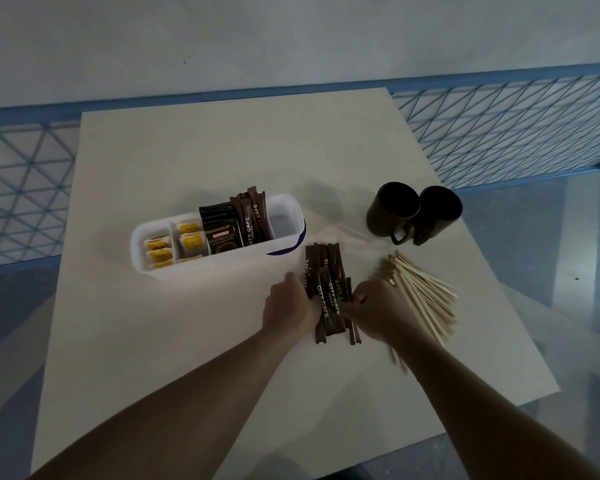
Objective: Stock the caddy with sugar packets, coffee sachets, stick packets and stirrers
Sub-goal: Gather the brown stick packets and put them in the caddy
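Note:
A white caddy [174, 270] lies on the cream board left of centre. It holds yellow sugar packets [191, 242] in its two left sections, black coffee sachets [220, 230] in the middle and several brown stick packets [252, 216] upright beside them; its right end section looks empty. In front of it, my left hand [290, 306] and my right hand [374, 308] press from both sides on a bunch of brown stick packets [328, 289] lying on the board. Wooden stirrers [423, 292] fan out in a pile just right of my right hand.
Two dark mugs [413, 213] stand side by side at the back right, handles toward me. The cream board [222, 150] rests on a glass table with a blue wire-mesh rail [499, 133] behind; the board's right edge runs close past the stirrers.

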`<action>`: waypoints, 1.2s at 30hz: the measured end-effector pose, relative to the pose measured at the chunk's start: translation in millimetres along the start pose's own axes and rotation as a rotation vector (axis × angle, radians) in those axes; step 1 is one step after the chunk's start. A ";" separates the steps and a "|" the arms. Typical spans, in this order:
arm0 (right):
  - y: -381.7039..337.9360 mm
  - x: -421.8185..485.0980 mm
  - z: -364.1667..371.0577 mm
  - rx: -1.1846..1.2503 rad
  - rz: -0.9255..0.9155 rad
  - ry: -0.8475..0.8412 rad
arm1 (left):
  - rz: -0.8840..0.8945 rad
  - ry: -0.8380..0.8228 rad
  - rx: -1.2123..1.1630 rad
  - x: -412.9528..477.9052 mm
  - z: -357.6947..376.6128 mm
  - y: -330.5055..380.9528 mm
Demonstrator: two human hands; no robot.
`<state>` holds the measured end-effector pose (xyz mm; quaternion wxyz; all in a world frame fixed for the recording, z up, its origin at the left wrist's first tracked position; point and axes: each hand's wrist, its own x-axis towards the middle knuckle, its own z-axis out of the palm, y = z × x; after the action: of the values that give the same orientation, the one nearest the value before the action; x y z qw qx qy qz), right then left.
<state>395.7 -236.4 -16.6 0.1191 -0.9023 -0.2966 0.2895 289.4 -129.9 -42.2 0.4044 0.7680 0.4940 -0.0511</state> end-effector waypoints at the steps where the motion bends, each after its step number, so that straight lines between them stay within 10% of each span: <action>1: -1.0 1.8 -1.8 0.009 0.012 0.017 | -0.006 0.027 -0.007 0.4 0.3 2.1; 36: -19.9 25.5 12.2 0.290 0.146 0.002 | -0.029 -0.067 0.086 25.0 -17.7 13.7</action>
<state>395.9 -204.6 -30.2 0.2270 -0.8951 -0.1850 0.3364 307.4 -102.6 -34.5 0.3864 0.7752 0.4888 -0.1041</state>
